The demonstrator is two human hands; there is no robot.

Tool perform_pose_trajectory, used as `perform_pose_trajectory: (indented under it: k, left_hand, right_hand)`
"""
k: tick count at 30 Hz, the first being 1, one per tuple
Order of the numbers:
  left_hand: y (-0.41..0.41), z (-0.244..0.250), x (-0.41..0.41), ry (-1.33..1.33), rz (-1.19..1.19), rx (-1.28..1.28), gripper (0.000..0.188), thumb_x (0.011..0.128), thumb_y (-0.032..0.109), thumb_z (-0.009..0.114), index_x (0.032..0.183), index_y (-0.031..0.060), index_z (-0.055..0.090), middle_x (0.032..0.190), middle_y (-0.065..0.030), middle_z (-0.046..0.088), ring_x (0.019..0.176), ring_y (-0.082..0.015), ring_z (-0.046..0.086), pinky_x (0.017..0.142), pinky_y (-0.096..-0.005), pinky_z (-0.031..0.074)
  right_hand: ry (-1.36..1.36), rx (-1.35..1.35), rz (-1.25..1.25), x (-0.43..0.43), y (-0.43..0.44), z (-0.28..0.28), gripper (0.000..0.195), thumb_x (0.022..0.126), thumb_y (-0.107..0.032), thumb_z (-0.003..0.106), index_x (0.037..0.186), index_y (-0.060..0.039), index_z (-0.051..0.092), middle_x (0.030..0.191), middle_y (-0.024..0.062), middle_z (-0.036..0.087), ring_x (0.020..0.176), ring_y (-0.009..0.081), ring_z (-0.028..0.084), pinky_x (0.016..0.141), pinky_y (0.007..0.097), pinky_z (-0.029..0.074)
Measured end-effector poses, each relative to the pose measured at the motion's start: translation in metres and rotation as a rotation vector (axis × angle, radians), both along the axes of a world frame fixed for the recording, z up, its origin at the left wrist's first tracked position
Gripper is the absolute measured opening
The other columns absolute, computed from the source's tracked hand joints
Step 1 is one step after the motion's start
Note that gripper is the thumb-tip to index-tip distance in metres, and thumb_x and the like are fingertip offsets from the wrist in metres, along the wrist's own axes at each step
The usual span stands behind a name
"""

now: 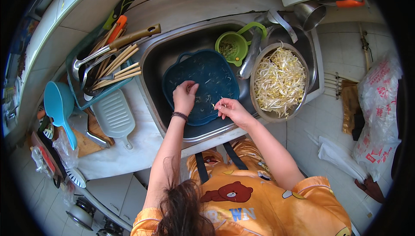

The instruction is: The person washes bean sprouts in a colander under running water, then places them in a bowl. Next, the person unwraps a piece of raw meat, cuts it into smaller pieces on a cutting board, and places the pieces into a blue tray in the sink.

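A blue plastic basin (214,70) sits in the steel sink with water and a few loose sprouts and bits in it. Over its left part is my left hand (185,97), fingers curled and thumb near the fingertips; whether it pinches anything is not visible. At the basin's lower right edge my right hand (231,110) pinches a bean sprout (213,105) between thumb and fingers. To the right, a metal bowl (253,97) heaped with bean sprouts (280,80) rests over the sink's edge. A green strainer (240,46) holding small scraps stands behind the basin.
The faucet (250,57) reaches between strainer and bowl. Left of the sink (152,83) are a teal utensil basket (76,96) with chopsticks and ladles, a grey ridged tray (115,116), a blue dipper (60,101) and a cleaver (82,124) on a wooden board. Plastic bags (377,116) hang at right.
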State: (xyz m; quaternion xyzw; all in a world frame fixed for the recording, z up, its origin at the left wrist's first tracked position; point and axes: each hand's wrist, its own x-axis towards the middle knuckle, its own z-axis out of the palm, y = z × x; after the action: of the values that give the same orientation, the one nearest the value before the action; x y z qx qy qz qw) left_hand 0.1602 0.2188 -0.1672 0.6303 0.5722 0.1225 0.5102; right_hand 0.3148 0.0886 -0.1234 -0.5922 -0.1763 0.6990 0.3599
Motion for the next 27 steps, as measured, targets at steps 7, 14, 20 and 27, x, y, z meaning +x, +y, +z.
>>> perform_pose_trajectory:
  k: [7, 14, 20, 27]
  left_hand:
    - [-0.017, -0.026, 0.047, 0.044, -0.231, 0.068, 0.023, 0.079, 0.015, 0.071, 0.097, 0.0012, 0.068, 0.082, -0.0162, 0.069, 0.072, -0.0253, 0.068, 0.067, -0.0316, 0.053]
    - [-0.043, -0.027, 0.013, 0.099, -0.098, 0.1, 0.017, 0.09, 0.012, 0.056, 0.099, 0.0015, 0.066, 0.079, -0.0125, 0.069, 0.067, -0.0169, 0.068, 0.062, -0.0278, 0.052]
    - [-0.045, 0.064, 0.031, -0.199, 0.105, -0.071, 0.017, 0.096, 0.012, 0.048, 0.1, -0.0013, 0.059, 0.077, -0.0091, 0.065, 0.068, -0.0142, 0.065, 0.063, -0.0258, 0.052]
    - [-0.089, 0.167, 0.108, -0.534, -0.016, 0.477, 0.014, 0.09, -0.001, 0.056, 0.104, -0.0015, 0.058, 0.085, -0.01, 0.067, 0.075, -0.016, 0.067, 0.067, -0.0255, 0.053]
  right_hand:
    - [-0.009, -0.015, -0.14, 0.004, -0.016, 0.004, 0.012, 0.095, -0.015, 0.052, 0.092, -0.0043, 0.057, 0.083, 0.0025, 0.058, 0.074, 0.0092, 0.055, 0.065, 0.0211, 0.044]
    - [0.006, 0.0, -0.146, 0.0, -0.017, 0.01, 0.01, 0.095, -0.011, 0.05, 0.092, -0.0037, 0.056, 0.076, 0.002, 0.057, 0.066, 0.0078, 0.054, 0.059, 0.0204, 0.044]
    - [-0.256, 0.219, -0.261, -0.002, -0.013, 0.068, 0.008, 0.094, -0.006, 0.05, 0.095, -0.0007, 0.055, 0.078, 0.0011, 0.057, 0.07, 0.0068, 0.055, 0.063, 0.0207, 0.046]
    - [-1.298, 0.59, -0.459, 0.06, -0.029, 0.182, 0.009, 0.089, 0.003, 0.054, 0.097, 0.0022, 0.055, 0.088, 0.012, 0.06, 0.08, 0.02, 0.06, 0.072, 0.0289, 0.048]
